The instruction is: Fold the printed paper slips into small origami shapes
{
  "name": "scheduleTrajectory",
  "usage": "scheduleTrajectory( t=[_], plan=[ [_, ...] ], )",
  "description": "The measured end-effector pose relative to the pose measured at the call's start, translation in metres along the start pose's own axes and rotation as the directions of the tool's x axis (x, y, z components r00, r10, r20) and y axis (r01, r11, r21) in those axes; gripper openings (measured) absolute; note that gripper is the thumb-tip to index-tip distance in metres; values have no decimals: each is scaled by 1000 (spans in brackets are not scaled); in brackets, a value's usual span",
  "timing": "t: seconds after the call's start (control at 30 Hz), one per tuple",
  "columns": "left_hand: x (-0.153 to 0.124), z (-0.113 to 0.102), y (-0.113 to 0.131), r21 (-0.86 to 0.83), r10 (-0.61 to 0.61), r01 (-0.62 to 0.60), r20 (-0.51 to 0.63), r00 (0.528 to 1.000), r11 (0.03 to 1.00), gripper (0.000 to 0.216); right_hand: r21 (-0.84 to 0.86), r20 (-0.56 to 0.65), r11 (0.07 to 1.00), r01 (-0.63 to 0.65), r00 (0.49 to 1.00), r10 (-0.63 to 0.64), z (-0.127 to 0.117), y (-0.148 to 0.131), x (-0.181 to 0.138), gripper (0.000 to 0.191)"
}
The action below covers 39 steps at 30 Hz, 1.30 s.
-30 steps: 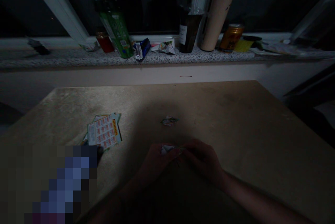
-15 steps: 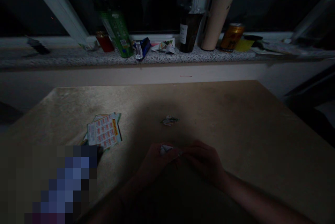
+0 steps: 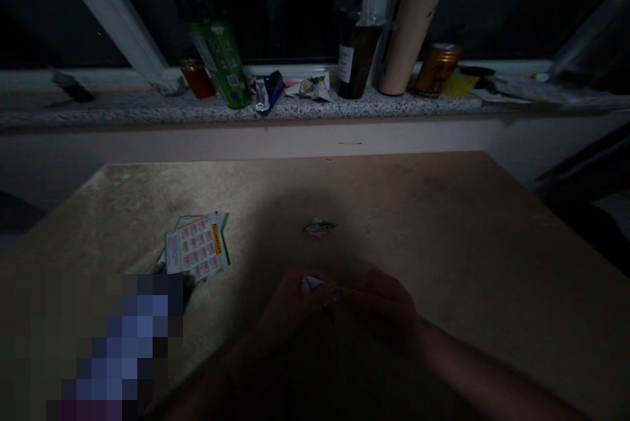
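Between my two hands is a small folded piece of paper (image 3: 313, 285), pale with a pointed end. My left hand (image 3: 295, 303) is closed around its left side, the thumb lying across it. With fingers pinched together, my right hand (image 3: 384, 303) grips the paper's right end. Dim light and my own shadow hide the fingertips' detail. Just beyond the hands, a small folded paper piece (image 3: 319, 227) lies on the table. Off to the left is a stack of printed paper cards (image 3: 194, 247) with rows of red print.
The tan table (image 3: 418, 204) ends at a wall below a granite sill (image 3: 162, 106). On the sill stand a green bottle (image 3: 226, 67), a dark cup with a straw (image 3: 355, 67), a tall tube (image 3: 413, 21) and an orange can (image 3: 437, 71). A blurred patch covers the lower left.
My right hand has shifted slightly, its fingers closing in nearer the left hand over the paper. The left hand and the things on the table stay in place.
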<state>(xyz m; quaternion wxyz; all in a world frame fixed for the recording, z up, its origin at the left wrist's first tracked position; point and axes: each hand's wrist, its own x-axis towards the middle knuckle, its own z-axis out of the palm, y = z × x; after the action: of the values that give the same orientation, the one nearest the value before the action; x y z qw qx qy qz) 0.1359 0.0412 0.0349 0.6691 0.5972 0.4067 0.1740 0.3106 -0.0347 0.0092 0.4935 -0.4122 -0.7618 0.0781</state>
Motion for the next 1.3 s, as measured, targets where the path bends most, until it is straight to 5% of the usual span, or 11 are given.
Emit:
scheduleTrajectory(
  t=[0.33, 0.67, 0.8, 0.93, 1.03, 1.13, 1.3],
  plan=[
    [-2, 0, -3, -30, -25, 22, -84, 996, 999, 29, 34, -4, 997, -74, 997, 75, 0, -1, -1, 24],
    [0, 0, 6, 77, -91, 104, -153, 984, 992, 31, -52, -4, 997, 66, 998, -66, -2, -2, 4, 26],
    [-1, 2, 3, 65, -64, 70, -98, 993, 995, 30, -43, 3, 997, 66, 998, -66, 0, -3, 3, 25],
    [-2, 4, 2, 56, -64, 73, -137, 988, 996, 29, 20, 22, 980, -199, 980, 198, 0, -7, 1, 9],
    [-2, 5, 2, 111, -50, 64, -121, 991, 992, 27, 83, 150, 890, -449, 888, 434, 0, -9, 3, 20],
    [-2, 4, 0, 194, -1, 20, -97, 995, 981, 26, 121, 306, 848, -516, 832, 463, 1, -7, 6, 31],
    [-1, 3, -4, 252, 7, 10, -66, 998, 968, 22, 143, 375, 824, -548, 801, 467, 3, -7, 8, 31]
  ],
)
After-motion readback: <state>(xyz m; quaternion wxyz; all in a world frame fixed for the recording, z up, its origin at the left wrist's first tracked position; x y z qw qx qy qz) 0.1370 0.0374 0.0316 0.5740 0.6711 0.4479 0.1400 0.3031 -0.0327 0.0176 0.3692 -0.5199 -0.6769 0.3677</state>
